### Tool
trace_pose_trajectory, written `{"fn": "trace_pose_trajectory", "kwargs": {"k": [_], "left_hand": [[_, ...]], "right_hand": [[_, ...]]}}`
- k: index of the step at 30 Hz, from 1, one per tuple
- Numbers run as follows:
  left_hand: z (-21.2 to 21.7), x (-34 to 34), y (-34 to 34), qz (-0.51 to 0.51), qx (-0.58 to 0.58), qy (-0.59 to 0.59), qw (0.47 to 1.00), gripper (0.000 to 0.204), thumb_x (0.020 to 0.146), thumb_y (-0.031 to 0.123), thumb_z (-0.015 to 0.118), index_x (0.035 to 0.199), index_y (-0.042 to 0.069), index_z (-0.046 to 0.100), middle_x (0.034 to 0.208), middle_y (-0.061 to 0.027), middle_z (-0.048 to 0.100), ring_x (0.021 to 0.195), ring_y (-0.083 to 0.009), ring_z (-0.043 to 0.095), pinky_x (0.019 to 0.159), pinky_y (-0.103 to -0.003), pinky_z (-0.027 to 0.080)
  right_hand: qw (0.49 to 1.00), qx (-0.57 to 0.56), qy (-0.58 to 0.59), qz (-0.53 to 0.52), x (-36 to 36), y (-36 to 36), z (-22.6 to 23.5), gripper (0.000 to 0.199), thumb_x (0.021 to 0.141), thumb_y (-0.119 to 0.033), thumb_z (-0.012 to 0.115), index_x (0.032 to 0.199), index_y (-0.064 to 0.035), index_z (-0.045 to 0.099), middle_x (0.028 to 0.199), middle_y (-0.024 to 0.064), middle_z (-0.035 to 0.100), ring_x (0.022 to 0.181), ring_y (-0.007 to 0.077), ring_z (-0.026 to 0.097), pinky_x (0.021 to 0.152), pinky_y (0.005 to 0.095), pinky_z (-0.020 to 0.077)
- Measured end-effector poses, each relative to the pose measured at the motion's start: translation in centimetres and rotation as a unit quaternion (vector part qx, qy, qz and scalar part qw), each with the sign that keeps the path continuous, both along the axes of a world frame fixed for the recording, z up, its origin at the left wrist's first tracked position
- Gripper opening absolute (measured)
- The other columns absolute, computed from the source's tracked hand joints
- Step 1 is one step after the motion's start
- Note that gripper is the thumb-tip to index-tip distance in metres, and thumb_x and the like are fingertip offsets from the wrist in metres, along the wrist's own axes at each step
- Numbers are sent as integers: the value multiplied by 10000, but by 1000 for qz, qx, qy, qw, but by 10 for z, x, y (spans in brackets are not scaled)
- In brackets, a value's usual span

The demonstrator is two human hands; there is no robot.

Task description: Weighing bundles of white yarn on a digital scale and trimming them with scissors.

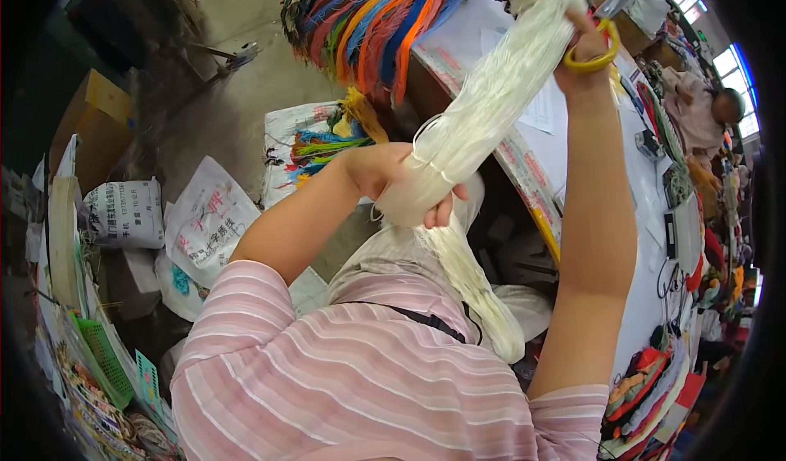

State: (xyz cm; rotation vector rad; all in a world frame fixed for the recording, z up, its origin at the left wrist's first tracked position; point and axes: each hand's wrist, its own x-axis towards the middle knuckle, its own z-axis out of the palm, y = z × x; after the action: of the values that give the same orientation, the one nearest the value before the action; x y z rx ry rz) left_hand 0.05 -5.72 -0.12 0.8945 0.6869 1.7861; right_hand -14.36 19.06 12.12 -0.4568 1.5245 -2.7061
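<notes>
A thick hank of white thread [487, 105] stretches slantwise between my hands, tied with thin bands near its lower part. My left hand [383, 170] is closed around that lower part, with the fingertips showing on the far side. Higher up, at the right, my right hand [586, 56] grips the hank's upper end. A yellow loop [604, 58], which looks like a scissor handle, sits around the fingers of that hand; no blade shows. The thread's loose tail [483, 297] hangs below my left hand across my lap.
Colourful thread hanks [385, 19] drape over the far end of the white table [630, 240]. More bright threads lie on a white sack [282, 129]. Left are a cardboard box [98, 125], printed bags [211, 215] and a green basket [102, 359]. Another person [696, 113] is at the far right.
</notes>
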Motion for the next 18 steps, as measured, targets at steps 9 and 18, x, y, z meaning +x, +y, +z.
{"fn": "trace_pose_trajectory", "kwargs": {"k": [9,18], "left_hand": [[30,30,0,309,-15,-139,941,288,787,130,513,1009,-51,539,738,-64,545,537,-97,459,559,-261,423],[3,5,18,547,-83,-154,819,338,904,360,531,811,35,522,528,44,351,444,-56,310,473,-235,350]], "right_hand": [[882,396,-90,-238,77,-2,-108,490,875,-506,527,978,-26,524,761,52,562,457,63,414,431,213,333],[950,260,-121,126,222,-30,-123,378,793,-268,597,1062,-25,487,707,-28,426,616,55,383,560,188,316]]}}
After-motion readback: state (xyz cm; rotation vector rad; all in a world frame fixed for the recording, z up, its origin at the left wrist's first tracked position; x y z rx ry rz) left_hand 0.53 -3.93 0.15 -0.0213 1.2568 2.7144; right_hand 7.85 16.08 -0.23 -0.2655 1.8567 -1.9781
